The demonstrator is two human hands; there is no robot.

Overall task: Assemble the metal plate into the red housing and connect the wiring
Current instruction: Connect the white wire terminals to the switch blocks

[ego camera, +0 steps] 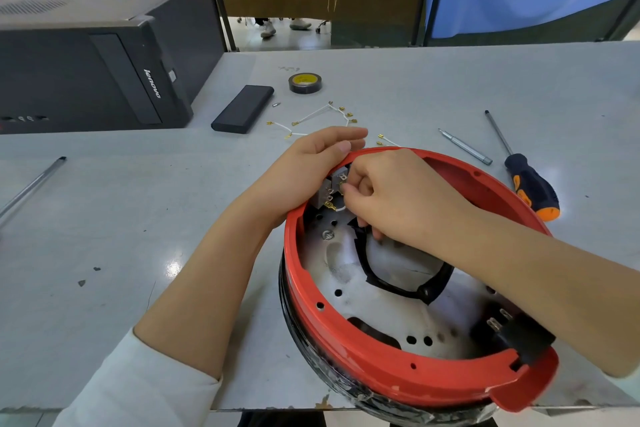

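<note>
Fingertips (348, 188) on terminal (330, 206), red housing (381, 371)

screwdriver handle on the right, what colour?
Black with orange grip sections, on the screwdriver lying right of the red housing. Head view shows it clearly.
</note>
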